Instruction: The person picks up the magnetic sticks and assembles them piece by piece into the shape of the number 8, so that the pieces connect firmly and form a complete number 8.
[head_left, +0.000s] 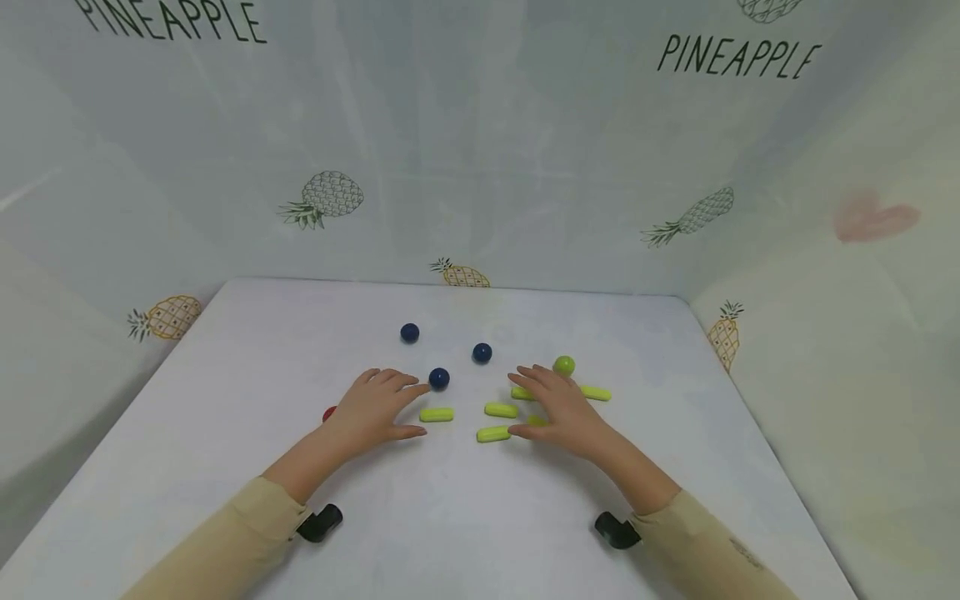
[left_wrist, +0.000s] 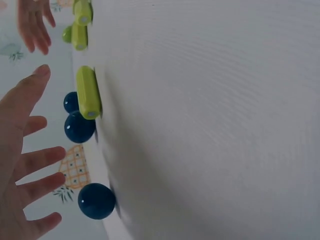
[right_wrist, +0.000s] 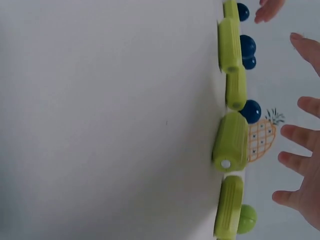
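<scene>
My left hand [head_left: 372, 410] hovers over the white table with fingers spread, holding nothing. Just beyond its fingertips are a dark blue ball [head_left: 438, 379] and a short yellow-green grooved stick [head_left: 437, 414]. Behind its wrist a small red object [head_left: 328, 413] peeks out, mostly hidden. My right hand [head_left: 562, 410], also spread and holding nothing, is over several more yellow-green sticks [head_left: 501, 410], partly covering some. One stick [head_left: 492, 434] lies by its thumb tip. A light green ball [head_left: 564, 366] sits just past its knuckles. In the right wrist view the fingers [right_wrist: 300, 135] are apart from the sticks.
Two more dark blue balls, one on the left [head_left: 409, 333] and one nearer the middle [head_left: 482, 353], lie farther back on the white table [head_left: 420, 517]. A pale curtain [head_left: 480, 150] printed with pineapples encloses the table's back and sides. Each sleeve cuff has a black wrist camera [head_left: 321, 523].
</scene>
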